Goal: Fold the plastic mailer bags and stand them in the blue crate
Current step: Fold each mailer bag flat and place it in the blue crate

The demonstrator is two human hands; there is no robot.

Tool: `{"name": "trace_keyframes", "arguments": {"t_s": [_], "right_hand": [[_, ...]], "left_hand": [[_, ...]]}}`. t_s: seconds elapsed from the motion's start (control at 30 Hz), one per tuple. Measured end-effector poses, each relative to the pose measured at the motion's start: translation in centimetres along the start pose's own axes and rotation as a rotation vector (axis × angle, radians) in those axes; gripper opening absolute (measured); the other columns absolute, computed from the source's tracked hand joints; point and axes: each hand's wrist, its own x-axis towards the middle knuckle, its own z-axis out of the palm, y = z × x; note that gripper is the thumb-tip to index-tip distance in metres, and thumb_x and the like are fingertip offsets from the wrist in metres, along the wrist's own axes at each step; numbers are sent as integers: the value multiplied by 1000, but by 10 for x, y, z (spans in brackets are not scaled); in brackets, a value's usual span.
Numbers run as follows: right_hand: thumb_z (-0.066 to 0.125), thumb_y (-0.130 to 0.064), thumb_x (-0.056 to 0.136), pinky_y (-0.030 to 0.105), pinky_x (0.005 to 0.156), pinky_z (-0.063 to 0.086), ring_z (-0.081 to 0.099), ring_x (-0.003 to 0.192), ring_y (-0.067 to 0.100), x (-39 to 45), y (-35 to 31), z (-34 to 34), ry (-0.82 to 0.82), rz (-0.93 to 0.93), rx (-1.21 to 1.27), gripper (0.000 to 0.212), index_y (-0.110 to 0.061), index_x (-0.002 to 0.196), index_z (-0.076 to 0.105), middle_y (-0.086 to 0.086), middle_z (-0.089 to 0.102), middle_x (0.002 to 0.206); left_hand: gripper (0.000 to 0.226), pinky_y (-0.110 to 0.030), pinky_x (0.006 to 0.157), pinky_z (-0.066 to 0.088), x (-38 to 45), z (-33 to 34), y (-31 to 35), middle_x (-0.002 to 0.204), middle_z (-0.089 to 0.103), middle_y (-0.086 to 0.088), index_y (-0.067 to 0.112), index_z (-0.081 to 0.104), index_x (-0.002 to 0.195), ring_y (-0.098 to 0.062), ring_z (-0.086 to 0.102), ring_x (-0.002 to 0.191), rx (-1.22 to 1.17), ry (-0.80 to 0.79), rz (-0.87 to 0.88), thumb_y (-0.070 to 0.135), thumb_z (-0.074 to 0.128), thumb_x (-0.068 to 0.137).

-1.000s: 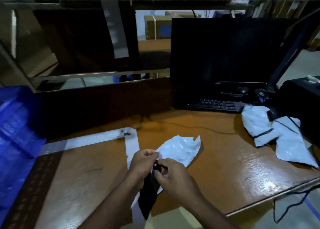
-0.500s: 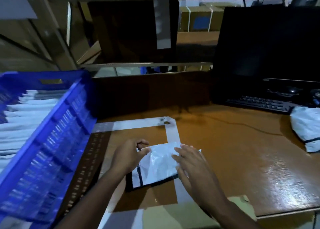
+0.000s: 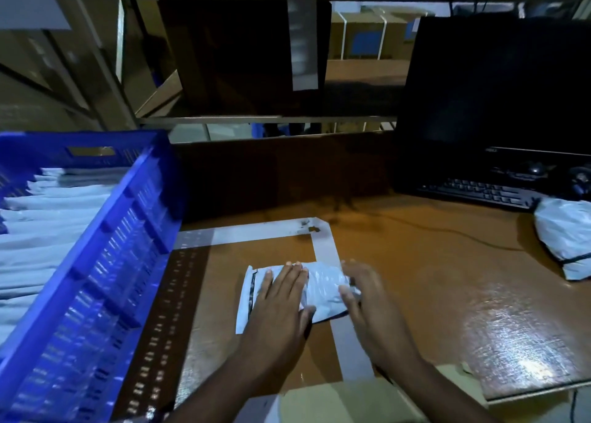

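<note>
A dim packing station in a warehouse or stockroom. A worn wooden tabletop [image 3: 415, 278] marked with pale tape strips [image 3: 256, 232] holds a dark computer monitor [image 3: 495, 87] and black keyboard [image 3: 479, 192] at the right. At the left stands a blue crate [image 3: 105, 262] filled with a row of folded white mailer bags [image 3: 41, 231] — stock ready for shipping. Behind the tabletop, metal shelving [image 3: 105, 71] carries cardboard boxes [image 3: 361, 39], some strapped with white bands.

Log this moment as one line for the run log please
step: folding | left hand flat on mailer bag | right hand at its right edge, blurred | bag on table | blue crate at left holds standing bags
</note>
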Motion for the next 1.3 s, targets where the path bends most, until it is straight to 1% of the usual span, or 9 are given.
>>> {"name": "trace_keyframes", "arguments": {"t_s": [0.17,0.33,0.43,0.67,0.8,0.93,1.0,1.13,1.3], "right_hand": [[36,-70,96,38,78,60,61,100,4,24,4,3,29,213,78,47,-38,124,58,-15,64,116],[73,-31,89,47,80,62,73,85,17,50,1,2,-74,479,545,6,-26,92,76,-7,76,90],[76,-9,87,43,79,58,71,82,27,56,0,-15,-95,549,769,6,-11,92,77,11,77,92],[74,-17,89,48,73,60,70,75,21,72,7,-20,139,510,532,7,-23,86,74,-1,74,80],[58,-38,98,33,88,55,59,103,8,54,-9,-11,201,116,-63,17,-36,115,64,-16,62,115],[45,-30,106,29,119,18,44,139,14,42,-28,8,47,-287,-289,39,-21,143,54,-3,51,148],[34,-40,104,34,121,13,38,145,19,32,-24,20,-49,-305,-394,50,-18,147,49,3,36,157],[0,-69,96,32,122,-13,-21,149,3,4,0,28,-274,-228,-347,71,-38,159,-4,-15,-22,162],[-13,-76,90,40,122,-8,-16,152,9,18,-1,28,-233,-252,-430,82,-35,159,-3,-8,-15,166]], "left_hand": [[66,-33,125,-12,-1,2,-4,168,-9,16,31,4,163,5,-24,148,38,-23,25,56,26,105],[68,-28,121,-20,-4,-1,-3,166,-13,17,30,0,162,7,-28,145,30,-35,67,53,30,106],[69,-31,124,-15,-6,-4,-2,164,-19,18,31,-6,162,5,-28,146,46,-56,73,56,25,106],[70,-38,126,-8,-7,2,-3,165,-20,20,35,-8,161,1,-25,149,29,-80,40,61,23,104],[70,-38,126,-8,-3,-6,-2,167,-13,17,31,-2,162,3,-23,149,7,-85,52,59,26,104],[64,-38,126,-7,7,-12,-9,170,-1,8,24,7,163,-3,-16,153,106,-45,71,53,13,106],[75,-35,125,-10,4,-11,-19,169,-2,9,25,9,162,-4,-13,154,131,-68,41,63,0,99],[84,-30,124,-8,-9,-2,-30,167,-4,10,24,7,163,-4,-10,154,127,-26,-22,73,-5,95],[90,-21,115,-24,-1,-12,-25,161,-23,15,29,-8,160,2,-29,144,96,-59,-87,77,-16,85]]}}
